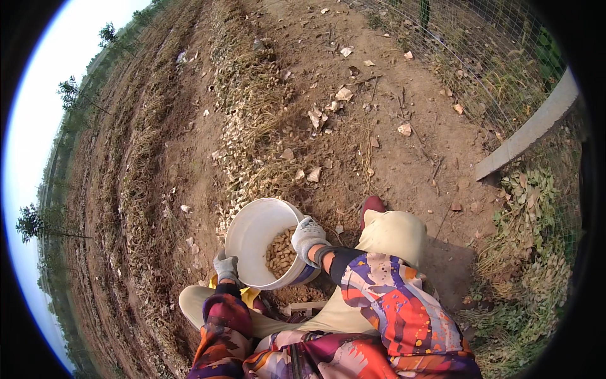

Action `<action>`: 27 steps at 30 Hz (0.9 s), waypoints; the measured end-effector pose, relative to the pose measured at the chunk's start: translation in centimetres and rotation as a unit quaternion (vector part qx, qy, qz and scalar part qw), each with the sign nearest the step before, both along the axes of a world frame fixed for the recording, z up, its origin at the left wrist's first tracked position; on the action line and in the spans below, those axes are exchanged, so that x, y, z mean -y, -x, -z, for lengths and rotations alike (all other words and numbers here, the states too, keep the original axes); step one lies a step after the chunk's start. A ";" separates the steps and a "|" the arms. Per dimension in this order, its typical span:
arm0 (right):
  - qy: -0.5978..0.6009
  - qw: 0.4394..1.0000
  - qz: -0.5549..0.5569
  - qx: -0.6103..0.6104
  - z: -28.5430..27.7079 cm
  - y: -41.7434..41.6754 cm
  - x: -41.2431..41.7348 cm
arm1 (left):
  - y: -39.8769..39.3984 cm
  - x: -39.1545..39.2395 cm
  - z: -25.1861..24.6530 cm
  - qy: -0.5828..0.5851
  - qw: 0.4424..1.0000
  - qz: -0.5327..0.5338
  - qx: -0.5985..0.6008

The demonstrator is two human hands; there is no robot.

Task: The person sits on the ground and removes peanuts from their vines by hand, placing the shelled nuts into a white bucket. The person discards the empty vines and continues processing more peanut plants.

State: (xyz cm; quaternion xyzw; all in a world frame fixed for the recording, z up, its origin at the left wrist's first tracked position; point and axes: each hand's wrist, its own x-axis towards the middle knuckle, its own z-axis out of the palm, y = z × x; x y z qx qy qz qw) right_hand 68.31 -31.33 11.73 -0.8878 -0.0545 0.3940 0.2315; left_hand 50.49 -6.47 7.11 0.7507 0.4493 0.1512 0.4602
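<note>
Between my knees a white plastic bucket point(248, 232) is tilted, its mouth turned up towards me. Unshelled peanuts point(281, 253) lie in a heap against the right side of its inner wall. My left hand point(226, 266), in a grey-and-white work glove, holds the bucket's left rim. On the opposite side, my right hand point(308, 237) wears a similar glove and grips the right rim. The fingers of both hands are partly hidden by the bucket. Just ahead of it runs a row of dried peanut plants point(255, 128), with pods showing among the stems.
To the right, a concrete post point(525, 128) leans in view beside a wire fence point(502, 61). Wilted green plants point(530, 213) are heaped below the post. Dry leaves point(316, 117) and twigs litter the bare soil. More plant rows point(132, 180) stretch along the left.
</note>
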 end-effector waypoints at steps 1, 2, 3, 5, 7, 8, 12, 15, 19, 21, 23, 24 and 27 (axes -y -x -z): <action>-0.005 1.000 0.010 0.001 0.6 -0.3 0.8 | -0.7 0.6 0.8 0.014 1.000 0.008 -0.006; -0.014 1.000 0.015 -0.004 -0.1 -0.6 1.8 | -1.6 1.4 0.9 0.024 0.999 0.012 -0.018; -0.026 0.999 0.021 -0.003 -1.0 -0.9 2.8 | -3.1 2.5 -0.2 0.031 0.999 0.016 -0.025; -0.038 0.996 -0.021 0.073 -0.8 -0.7 4.9 | -4.1 3.6 -2.9 -0.043 0.957 0.146 -0.248; -0.026 0.994 -0.083 0.060 -1.8 -0.3 5.5 | -4.4 2.5 -5.9 -0.099 0.812 0.324 -0.475; -0.022 0.991 -0.101 0.083 -2.2 -0.1 6.4 | -5.0 2.7 -7.3 -0.049 0.733 0.457 -0.502; 0.002 0.995 -0.092 0.046 -3.3 1.0 6.8 | -9.3 1.2 -9.1 0.138 0.587 0.510 -0.613; 0.016 0.999 -0.028 -0.024 -3.5 1.5 6.4 | -14.8 -2.9 -6.6 0.172 0.732 0.456 -0.476; -0.014 0.999 -0.034 -0.016 -4.1 2.8 4.9 | -19.6 -5.8 -0.4 -0.211 0.726 0.535 -0.377; -0.030 0.997 -0.061 0.021 -3.2 3.0 5.1 | -20.4 -5.9 0.2 -0.203 0.668 0.597 -0.395; -0.004 0.998 -0.055 0.008 -3.5 2.4 4.6 | -20.4 -5.9 0.9 -0.221 0.647 0.603 -0.412; -0.002 0.999 -0.047 0.016 -3.3 2.3 4.2 | -20.1 -6.2 1.5 -0.230 0.639 0.604 -0.417; -0.006 0.998 0.006 0.057 -1.9 3.3 3.8 | -20.3 -4.9 5.0 -0.267 0.596 0.615 -0.442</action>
